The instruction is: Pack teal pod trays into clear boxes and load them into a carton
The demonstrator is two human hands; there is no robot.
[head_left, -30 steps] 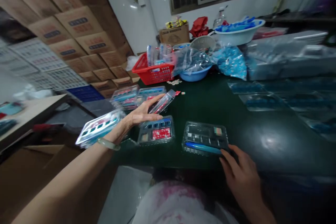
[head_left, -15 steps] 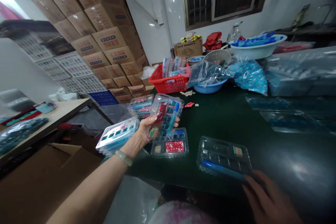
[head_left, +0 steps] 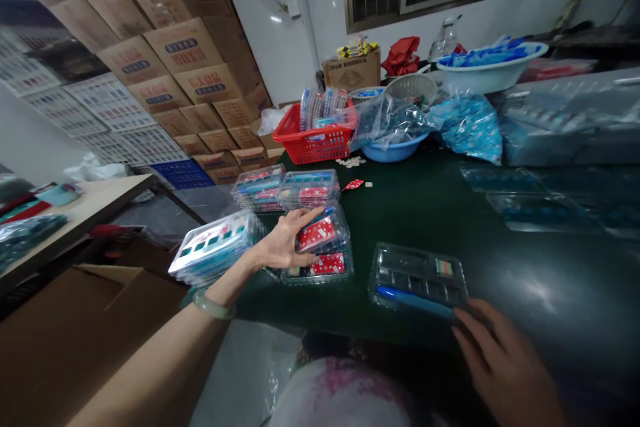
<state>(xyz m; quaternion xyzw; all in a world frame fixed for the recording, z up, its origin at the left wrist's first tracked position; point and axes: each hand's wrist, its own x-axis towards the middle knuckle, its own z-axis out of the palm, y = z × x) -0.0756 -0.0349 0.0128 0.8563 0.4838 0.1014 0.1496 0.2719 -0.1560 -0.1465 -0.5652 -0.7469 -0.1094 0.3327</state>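
- Left hand [head_left: 285,240]: thumb and fingers spread across the upper pack [head_left: 323,230], grasping it. A grip on the rims, clear of the lid's middle, would probably spare the contents.
- Upper pack: above the lower pack [head_left: 344,271], overlapping its far part and set askew. Contact between the two cannot be told. Squaring the rims and keeping the pack level should limit sliding.
- Right hand [head_left: 505,353]: fingertips at the near end of the pen [head_left: 415,300]; blur hides whether they pinch it. Light pressure along the pen's length would suit, lest the tray tip.
- Pen: along the near side of the tray [head_left: 407,259], its end at the corner by the fingers. A small card [head_left: 443,268] sits in the far corner; it is best left undisturbed.
- Stacks: one [head_left: 215,247] beside the left wrist, two [head_left: 257,187] [head_left: 310,188] beyond the hand. The wrist should pass clear of the nearest.
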